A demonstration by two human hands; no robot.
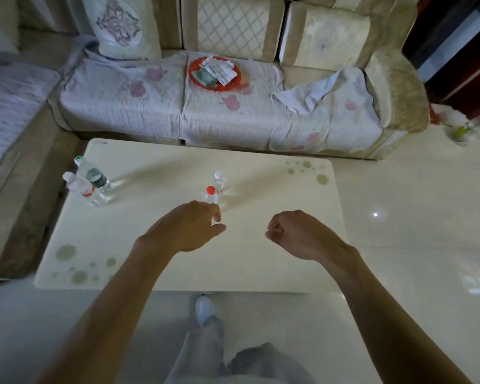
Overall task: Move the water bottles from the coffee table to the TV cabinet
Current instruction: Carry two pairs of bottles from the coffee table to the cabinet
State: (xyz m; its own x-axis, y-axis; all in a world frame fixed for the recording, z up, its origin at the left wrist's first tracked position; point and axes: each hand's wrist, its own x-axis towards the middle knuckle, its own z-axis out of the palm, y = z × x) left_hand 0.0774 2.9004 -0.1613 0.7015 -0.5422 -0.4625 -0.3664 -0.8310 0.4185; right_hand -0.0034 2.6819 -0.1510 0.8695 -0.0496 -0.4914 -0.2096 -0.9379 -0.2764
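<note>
A sofa point(219, 106) draped in a flowered cover spans the far side, well beyond both hands, with a red plate point(215, 74) of folded cloths on its seat. Nearer lies the pale tabletop point(164, 167), printed with green dots at two corners; both hands hover above its near half. The left hand point(186, 228) is open and empty, fingers loosely curled, thumb pointing toward the right hand point(294, 234), which is curled into a loose fist and grasps nothing. Four water bottles stand upright on the tabletop. Just past the left hand's fingertips is a red-capped bottle point(211, 195), and directly behind that one a white-capped bottle point(219, 181), the two close together. Well to the left of the left hand, near the tabletop's edge, stand a green-capped bottle point(93, 176) with a dark label and, just beside it, another white-capped bottle point(81, 188) with a red band. A white shoe point(205, 310) shows on the floor below the hands.
</note>
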